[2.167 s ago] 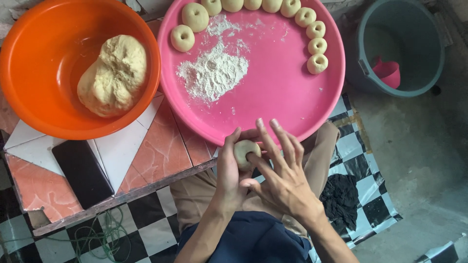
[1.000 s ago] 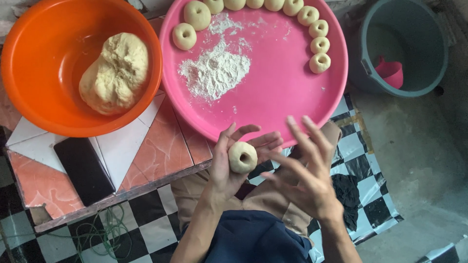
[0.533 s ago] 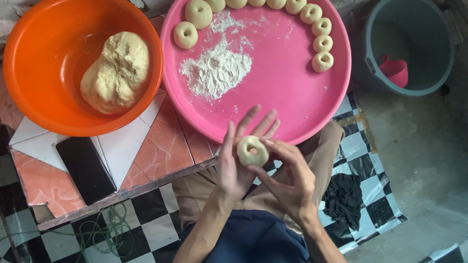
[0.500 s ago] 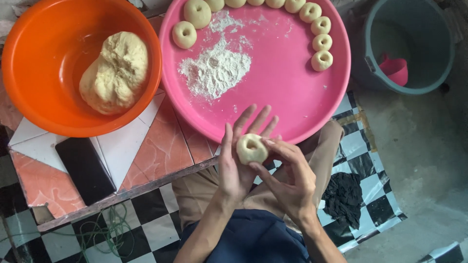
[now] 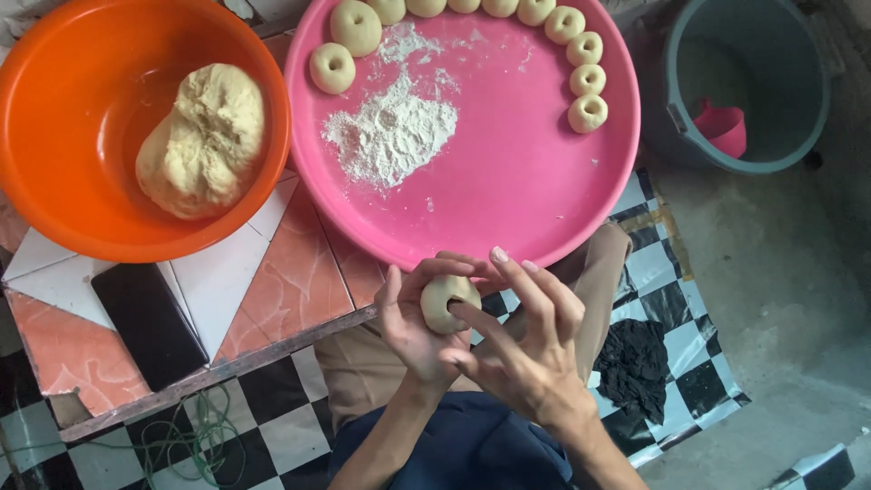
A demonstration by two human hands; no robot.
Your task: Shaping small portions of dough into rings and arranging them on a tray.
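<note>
- The left hand (image 5: 413, 322) cups a small dough ball (image 5: 447, 302) in its palm, fingers curled round it, just below the near rim of the pink tray (image 5: 508, 195) and above the lap.
- The right hand (image 5: 526, 349) holds nothing of its own; its fingers are spread, and one fingertip presses into the middle of the ball.
- Step in hand, as I judge it: poking the hole that turns the ball into a ring, like the dough rings (image 5: 585, 80) lined along the tray's far and right edge, with two more rings at the far left (image 5: 333, 68).
- The hole does not look fully through yet; the next move likely calls for pushing on and widening it evenly, with the left grip kept loose enough not to squash the ring.
- After that, the open spot below the last ring on the right looks the natural place to set it.
- A flour heap (image 5: 392, 136) lies on the tray, at hand for dusting sticky fingers.
- The main dough lump (image 5: 204, 141) sits in the orange bowl (image 5: 63, 209) on the tiled counter (image 5: 272, 290), well apart from the hands.
</note>
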